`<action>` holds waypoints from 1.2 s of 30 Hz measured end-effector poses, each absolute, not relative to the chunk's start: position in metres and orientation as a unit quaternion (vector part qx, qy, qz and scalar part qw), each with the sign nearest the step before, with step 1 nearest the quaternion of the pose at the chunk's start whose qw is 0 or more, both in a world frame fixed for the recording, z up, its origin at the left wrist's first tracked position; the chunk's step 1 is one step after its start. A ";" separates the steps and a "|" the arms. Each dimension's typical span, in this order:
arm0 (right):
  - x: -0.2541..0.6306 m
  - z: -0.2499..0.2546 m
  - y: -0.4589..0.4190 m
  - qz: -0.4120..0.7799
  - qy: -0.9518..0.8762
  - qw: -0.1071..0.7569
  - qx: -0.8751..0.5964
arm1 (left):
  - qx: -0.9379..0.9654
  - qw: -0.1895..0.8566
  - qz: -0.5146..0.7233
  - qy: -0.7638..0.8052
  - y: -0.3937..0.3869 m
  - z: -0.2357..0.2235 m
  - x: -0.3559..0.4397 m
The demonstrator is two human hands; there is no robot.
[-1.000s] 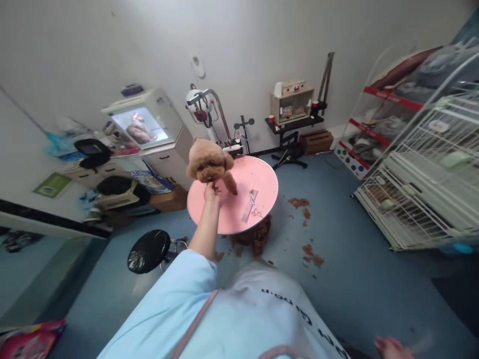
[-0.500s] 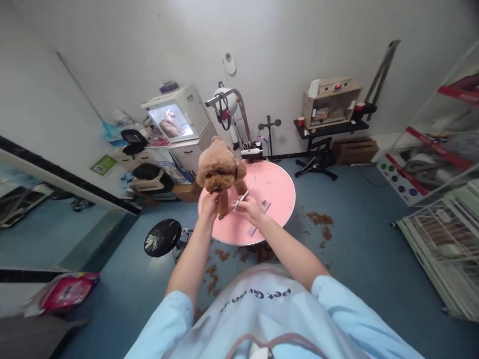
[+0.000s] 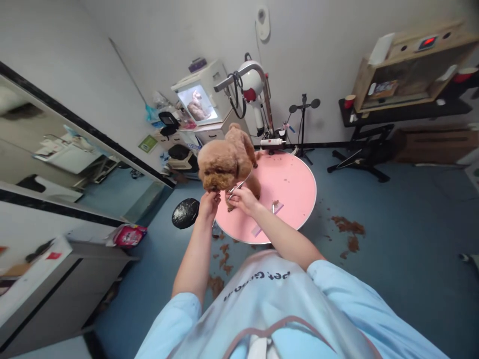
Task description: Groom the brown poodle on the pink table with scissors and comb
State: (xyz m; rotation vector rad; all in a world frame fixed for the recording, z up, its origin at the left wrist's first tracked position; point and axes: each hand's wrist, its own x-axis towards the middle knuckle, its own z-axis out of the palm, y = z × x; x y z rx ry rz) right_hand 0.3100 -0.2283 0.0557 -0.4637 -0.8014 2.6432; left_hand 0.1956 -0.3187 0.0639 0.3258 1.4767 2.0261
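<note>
The right hand point(image 3: 244, 198) points scissors point(image 3: 237, 187) away, slanting rightward.

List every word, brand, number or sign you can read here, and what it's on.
"pet G", apron; the letters after it are warped by folds.
Too small or blurred to read: red display on the wooden cabinet, green sign, pink bag, packet inside the cabinet.
</note>
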 end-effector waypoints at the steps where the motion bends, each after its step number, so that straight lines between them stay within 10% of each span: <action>1: 0.309 0.055 -0.226 0.927 -0.288 0.170 -0.167 | 0.118 0.296 0.766 0.558 -0.319 0.063 0.196; 23: 0.308 0.028 -0.180 0.910 -0.380 0.086 -0.143 | 0.088 0.249 0.790 0.554 -0.319 0.071 0.196; 36: 0.298 0.089 -0.219 0.992 -0.027 0.114 -0.044 | 0.131 0.130 0.760 0.623 -0.298 0.093 0.208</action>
